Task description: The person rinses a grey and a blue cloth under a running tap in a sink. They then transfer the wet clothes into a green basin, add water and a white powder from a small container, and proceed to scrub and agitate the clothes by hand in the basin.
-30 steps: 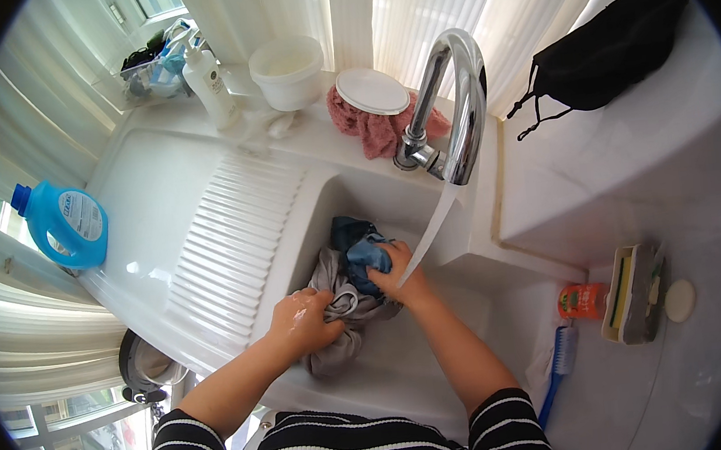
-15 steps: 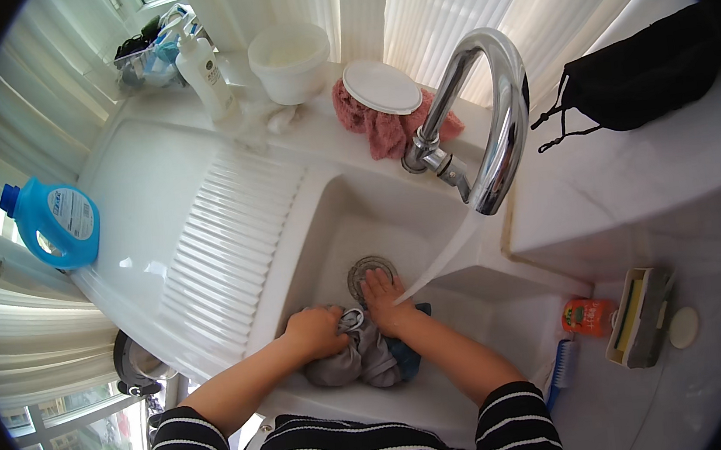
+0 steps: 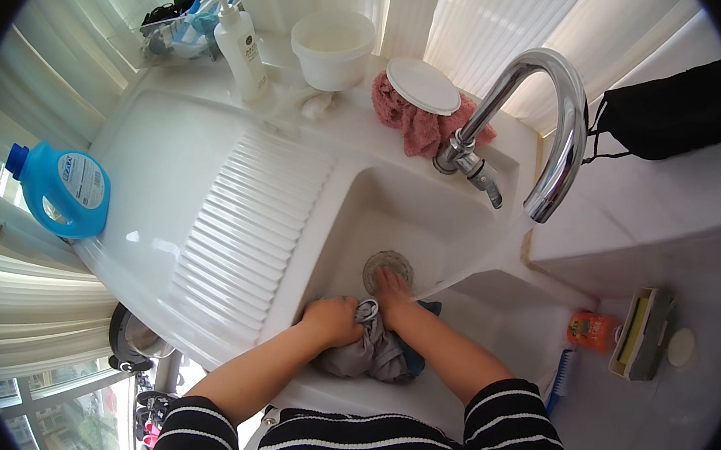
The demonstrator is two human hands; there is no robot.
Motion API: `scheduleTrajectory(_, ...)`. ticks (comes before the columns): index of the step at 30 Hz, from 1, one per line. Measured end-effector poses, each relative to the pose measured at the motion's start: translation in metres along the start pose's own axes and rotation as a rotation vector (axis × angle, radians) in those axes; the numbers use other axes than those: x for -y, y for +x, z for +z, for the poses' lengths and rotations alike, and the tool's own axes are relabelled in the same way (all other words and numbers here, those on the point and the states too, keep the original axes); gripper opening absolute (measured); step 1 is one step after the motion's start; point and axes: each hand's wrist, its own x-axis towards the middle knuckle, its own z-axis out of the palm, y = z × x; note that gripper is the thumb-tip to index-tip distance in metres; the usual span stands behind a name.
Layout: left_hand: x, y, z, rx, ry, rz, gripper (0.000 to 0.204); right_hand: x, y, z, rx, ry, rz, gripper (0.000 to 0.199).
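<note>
A wet grey and blue garment lies bunched at the near end of a white sink basin. My left hand is closed on the grey cloth at its left side. My right hand presses on the cloth beside it, fingers pointing toward the round drain. A curved chrome tap arches over the basin, and a stream of water runs from it toward my right hand.
A ribbed washboard slope flanks the basin on the left. A blue detergent jug, a white pump bottle, a white tub and a pink cloth under a white lid stand behind. A black bag, brush and soap holder are right.
Both hands have drawn the garment toward me along the basin floor, away from the tap, uncovering the drain. The view has shifted down a little.
</note>
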Motion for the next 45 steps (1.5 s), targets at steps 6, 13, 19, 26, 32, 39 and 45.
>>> scheduleTrajectory(6,0.009,0.011,0.002,-0.004,-0.017,0.027,0.047,-0.014,-0.024,-0.017,0.074,0.193,0.088,0.086)
scheduleTrajectory(13,-0.001,-0.006,-0.007,-0.282,-0.233,0.136,0.041,-0.048,-0.116,-0.024,-0.124,0.944,0.289,0.060)
scheduleTrajectory(19,-0.039,-0.021,-0.024,-0.807,-0.484,0.279,0.045,-0.035,-0.156,-0.075,-0.802,0.863,0.081,0.062)
scheduleTrajectory(26,-0.031,-0.046,-0.012,-0.129,-0.179,0.417,0.054,-0.014,-0.126,-0.044,-0.801,0.918,-0.106,0.079)
scheduleTrajectory(32,0.002,-0.081,0.011,-0.491,-0.423,0.221,0.037,0.032,-0.093,-0.064,-0.487,0.405,-0.034,0.063)
scheduleTrajectory(39,0.009,-0.145,0.031,-0.635,-0.656,0.338,0.028,0.043,-0.119,-0.064,-0.234,0.166,0.023,0.051)
scheduleTrajectory(45,0.053,-0.211,0.081,-0.959,-0.886,0.340,0.024,0.086,-0.190,-0.077,-0.552,0.458,0.068,0.033)
